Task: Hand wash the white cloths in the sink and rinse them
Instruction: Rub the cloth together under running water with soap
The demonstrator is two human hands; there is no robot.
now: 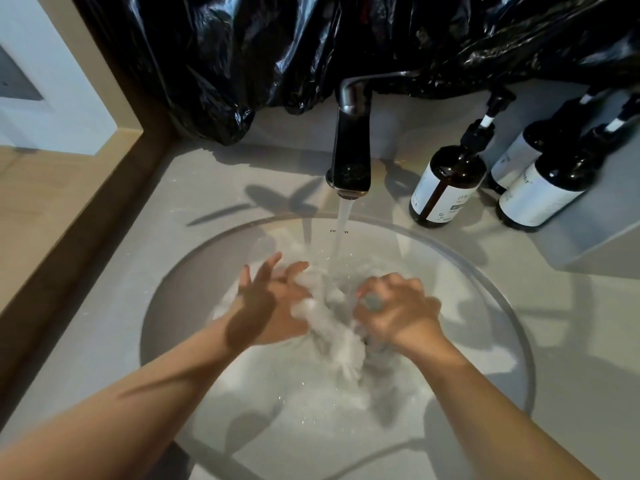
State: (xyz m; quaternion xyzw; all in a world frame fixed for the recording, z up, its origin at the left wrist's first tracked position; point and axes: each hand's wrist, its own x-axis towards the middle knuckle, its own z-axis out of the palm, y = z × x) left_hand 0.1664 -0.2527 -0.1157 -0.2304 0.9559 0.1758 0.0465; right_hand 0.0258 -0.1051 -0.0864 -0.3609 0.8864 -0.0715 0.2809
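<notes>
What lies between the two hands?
In the head view, the bunched white cloth, held by the left hand and right hand, under the water stream.

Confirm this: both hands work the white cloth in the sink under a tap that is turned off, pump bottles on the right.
One point is wrong: the tap is running, not off. The head view shows water streaming from it onto the white cloth, held by left hand and right hand in the sink, pump bottles on the right.
</notes>
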